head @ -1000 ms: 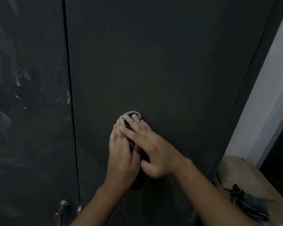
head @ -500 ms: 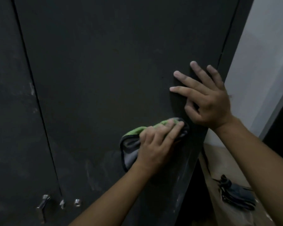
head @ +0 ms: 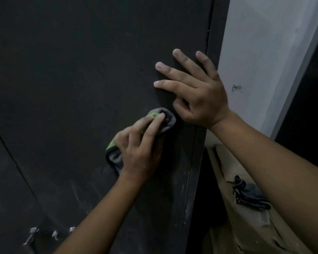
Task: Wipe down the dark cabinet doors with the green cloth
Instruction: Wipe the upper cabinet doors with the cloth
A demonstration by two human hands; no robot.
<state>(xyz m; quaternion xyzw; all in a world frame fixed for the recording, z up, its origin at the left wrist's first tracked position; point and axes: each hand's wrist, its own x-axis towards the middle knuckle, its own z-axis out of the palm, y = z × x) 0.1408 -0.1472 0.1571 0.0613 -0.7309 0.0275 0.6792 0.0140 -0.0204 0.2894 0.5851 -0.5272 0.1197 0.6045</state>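
A dark cabinet door (head: 84,74) fills most of the view. My left hand (head: 140,149) presses the green and grey cloth (head: 166,119) flat against the door near its right edge, fingers laid over the cloth. Part of the cloth (head: 114,156) shows below my knuckles. My right hand (head: 196,92) rests on the door just above and to the right, fingers spread and straight, close to the door's right edge.
A second dark door (head: 6,180) lies to the left past a seam, with metal handles (head: 32,233) at the bottom. A pale wall (head: 264,52) stands to the right. Below it, a dark bundle (head: 250,193) lies on a brown surface (head: 246,226).
My left hand slid the cloth from the door's middle towards its right edge. My right hand left the cloth and now lies flat on the door above it.
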